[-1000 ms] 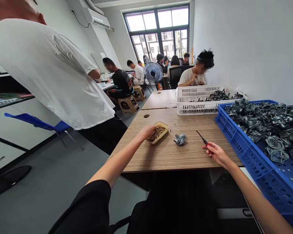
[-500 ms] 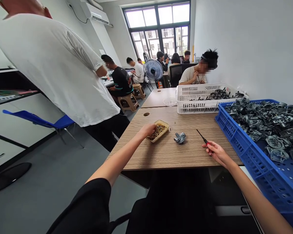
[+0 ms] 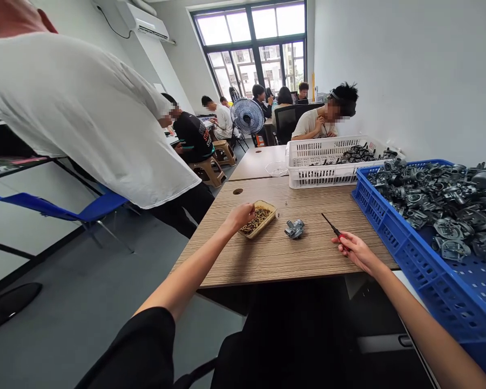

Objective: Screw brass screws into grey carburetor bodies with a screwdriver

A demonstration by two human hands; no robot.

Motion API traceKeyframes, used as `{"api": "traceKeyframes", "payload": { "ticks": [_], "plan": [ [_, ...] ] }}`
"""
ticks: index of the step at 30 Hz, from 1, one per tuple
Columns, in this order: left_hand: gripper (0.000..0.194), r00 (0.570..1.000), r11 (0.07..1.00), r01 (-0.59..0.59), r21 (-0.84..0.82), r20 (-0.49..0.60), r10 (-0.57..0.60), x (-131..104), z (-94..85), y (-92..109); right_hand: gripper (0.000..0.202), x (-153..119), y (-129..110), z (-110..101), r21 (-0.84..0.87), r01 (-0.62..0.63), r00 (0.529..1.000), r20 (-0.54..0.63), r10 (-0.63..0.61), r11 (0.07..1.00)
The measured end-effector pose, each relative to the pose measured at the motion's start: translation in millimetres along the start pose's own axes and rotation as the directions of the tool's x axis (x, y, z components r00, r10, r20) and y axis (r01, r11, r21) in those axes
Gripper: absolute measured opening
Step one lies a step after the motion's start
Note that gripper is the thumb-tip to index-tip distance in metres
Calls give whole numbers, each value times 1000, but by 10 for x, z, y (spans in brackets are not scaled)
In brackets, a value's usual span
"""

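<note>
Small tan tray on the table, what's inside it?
The tray holds a heap of small, brass-coloured metal pieces. The heap hides most of the tray's floor, and the left hand covers part of the left side.

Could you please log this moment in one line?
left hand: at tray of brass-coloured pieces | right hand: holding screwdriver | table: grey metal part between hands | right side: blue crate of metal parts
</note>
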State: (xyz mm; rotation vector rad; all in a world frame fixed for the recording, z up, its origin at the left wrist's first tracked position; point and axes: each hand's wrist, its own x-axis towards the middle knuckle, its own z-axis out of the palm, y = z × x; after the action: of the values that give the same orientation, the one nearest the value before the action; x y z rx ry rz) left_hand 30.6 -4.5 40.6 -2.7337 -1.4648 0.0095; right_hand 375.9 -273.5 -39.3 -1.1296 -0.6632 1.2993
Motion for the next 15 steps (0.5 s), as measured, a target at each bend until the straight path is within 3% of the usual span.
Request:
{"api": "traceKeyframes", "payload": {
  "ticks": [3, 5, 9, 12, 15],
  "plan": [
    [18, 991, 980, -87, -179, -120, 66, -114, -136, 320, 50, 5, 0, -1, 12, -14, 1000, 3, 14, 1000],
    [16, 966, 923, -237, -303, -172, 192, -229, -190, 615, 50, 7, -6, 0, 24, -24, 1000, 6, 24, 999],
    [9, 915, 850, -403, -340, -149, 375, -395, -185, 1143, 51, 4, -20, 7, 24, -18, 1000, 7, 18, 1000],
    [10, 913, 869, -407, -281, -92, 398, -390, -113, 1335, 52, -5, -24, 12, 17, -11, 1000, 12, 10, 1000],
    [11, 916, 892, -399, -210, -59, 396, -341, -45, 1393, 54, -9, -16, 9, 16, -15, 1000, 21, 15, 1000]
  ]
}}
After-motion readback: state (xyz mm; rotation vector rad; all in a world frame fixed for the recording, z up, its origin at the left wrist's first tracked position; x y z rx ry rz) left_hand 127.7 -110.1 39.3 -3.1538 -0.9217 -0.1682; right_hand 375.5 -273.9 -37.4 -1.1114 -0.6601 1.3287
